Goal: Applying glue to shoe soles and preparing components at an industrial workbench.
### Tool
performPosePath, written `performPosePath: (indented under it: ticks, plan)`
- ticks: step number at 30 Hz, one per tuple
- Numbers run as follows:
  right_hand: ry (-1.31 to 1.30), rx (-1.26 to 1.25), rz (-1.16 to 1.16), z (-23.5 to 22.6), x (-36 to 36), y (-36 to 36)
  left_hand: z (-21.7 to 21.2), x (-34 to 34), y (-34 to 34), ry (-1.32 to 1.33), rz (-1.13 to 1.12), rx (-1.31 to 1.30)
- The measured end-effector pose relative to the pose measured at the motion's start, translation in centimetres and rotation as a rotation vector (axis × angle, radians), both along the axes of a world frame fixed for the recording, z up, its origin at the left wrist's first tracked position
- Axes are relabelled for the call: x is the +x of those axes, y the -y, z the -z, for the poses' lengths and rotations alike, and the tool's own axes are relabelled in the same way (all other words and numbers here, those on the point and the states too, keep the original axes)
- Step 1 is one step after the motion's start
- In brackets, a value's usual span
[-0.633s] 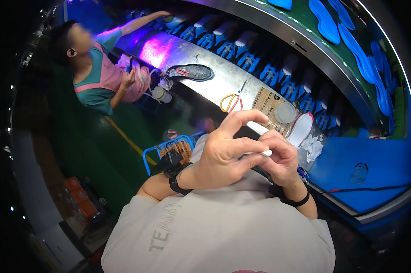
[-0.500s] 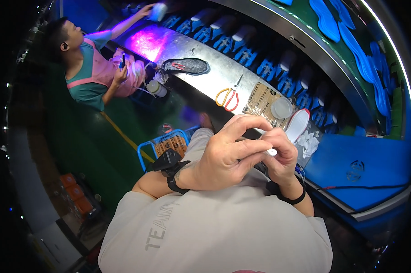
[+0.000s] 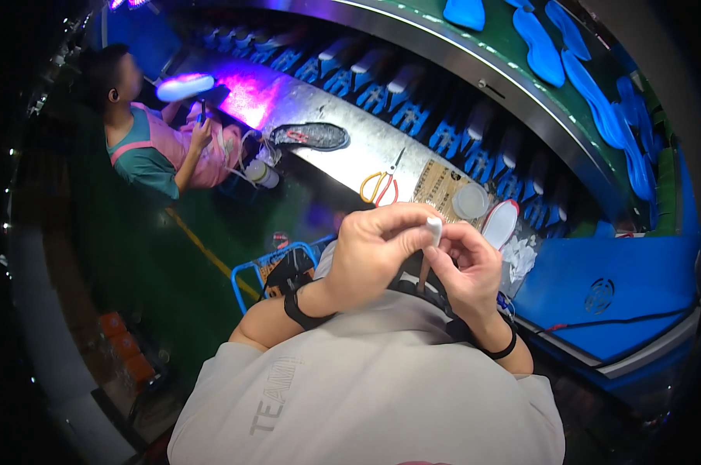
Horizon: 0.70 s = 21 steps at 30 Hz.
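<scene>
My left hand (image 3: 375,249) pinches a small white piece (image 3: 435,227), like a rolled strip of paper or cloth, between thumb and index finger. From the other side my right hand (image 3: 471,270) closes its fingertips on the same piece. Both hands are held up in front of my chest, short of the metal bench (image 3: 343,164). On that bench, beyond my hands, lie scissors (image 3: 381,186) with one yellow and one red handle loop. Right of them are a brown printed sheet (image 3: 437,184), a round translucent lid or tub (image 3: 471,201) and a white sole with a red edge (image 3: 501,222).
Crumpled white paper (image 3: 519,257) lies by a blue machine panel (image 3: 599,298). A black sole (image 3: 310,136) rests farther left on the bench. Blue shoe-shaped pieces (image 3: 538,50) ride a green belt. A co-worker (image 3: 160,147) holds a white sole (image 3: 184,87). A blue-framed stool (image 3: 269,267) stands left.
My hands have shifted slightly left, and the white piece now stands up between the fingertips. The co-worker has drawn an arm back from the rack, with the white sole now near the body.
</scene>
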State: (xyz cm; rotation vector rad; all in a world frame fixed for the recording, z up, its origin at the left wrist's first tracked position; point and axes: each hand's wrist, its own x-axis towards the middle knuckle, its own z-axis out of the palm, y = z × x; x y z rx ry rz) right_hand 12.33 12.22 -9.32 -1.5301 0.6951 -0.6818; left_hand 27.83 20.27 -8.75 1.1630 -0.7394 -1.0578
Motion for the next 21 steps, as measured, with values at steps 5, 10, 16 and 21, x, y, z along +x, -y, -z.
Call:
performPosePath:
  ticks: [5,10,16,21]
  plan:
    - [-0.113,0.080,-0.033,0.5,0.5,1.1,2.5,1.4,2.1,-0.187,0.084,0.080]
    - [-0.188,0.184,-0.032,1.8,-0.3,1.0,3.9,0.5,2.6,-0.207,0.101,0.096]
    - [-0.143,0.211,-0.017,2.1,-0.6,1.0,3.8,0.5,2.7,-0.011,0.152,0.072]
    - [-0.065,0.188,0.002,2.9,-0.3,0.4,2.8,0.9,2.1,0.215,0.123,0.149]
